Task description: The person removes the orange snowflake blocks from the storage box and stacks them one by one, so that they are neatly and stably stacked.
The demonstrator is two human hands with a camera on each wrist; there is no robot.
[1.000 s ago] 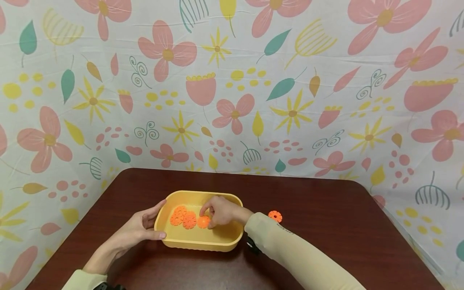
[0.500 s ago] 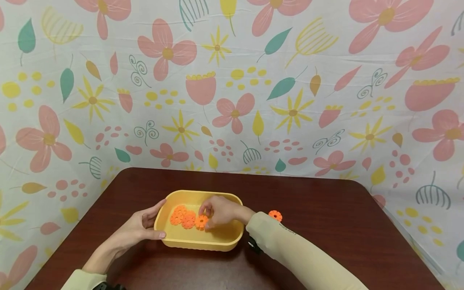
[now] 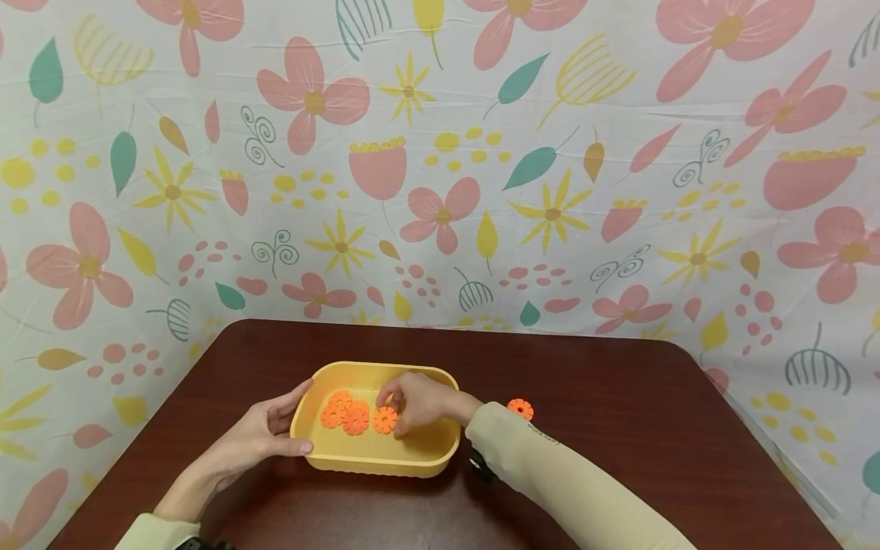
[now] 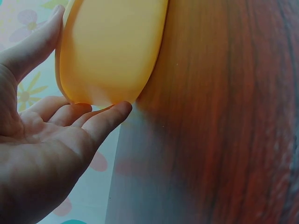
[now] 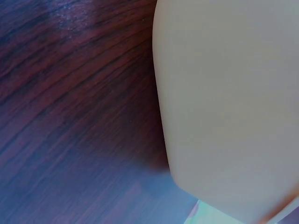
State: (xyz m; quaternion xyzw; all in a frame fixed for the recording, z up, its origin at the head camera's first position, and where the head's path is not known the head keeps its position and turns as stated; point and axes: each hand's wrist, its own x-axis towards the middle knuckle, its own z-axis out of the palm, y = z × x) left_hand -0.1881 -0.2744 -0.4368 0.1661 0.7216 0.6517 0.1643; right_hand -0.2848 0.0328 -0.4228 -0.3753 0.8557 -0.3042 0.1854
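A yellow plastic tub [image 3: 385, 464] stands on the dark wooden table. At its left end my left hand [image 3: 257, 431] grips the wall, thumb at the front rim and fingers at the back corner; the left wrist view shows this hand [image 4: 60, 126] against the tub [image 4: 110, 51]. Inside, my right hand [image 3: 422, 401] reaches down, its thumb and index finger at the edges of an orange notched building disc [image 3: 385, 419]. Left of that disc, several more orange discs [image 3: 355, 418] lie overlapping on the tub's floor.
Another orange notched disc [image 3: 520, 409] lies on the table [image 3: 619, 428], right of the tub and just behind the right sleeve [image 3: 550, 466]. A flower-print cloth [image 3: 440, 153] hangs behind the table. The tub's pale wall [image 5: 224, 112] fills much of the right wrist view.
The orange disc at my right fingertips tilted and turned, and now shows its face with the notches plainly visible. My left hand has kept its place on the tub.
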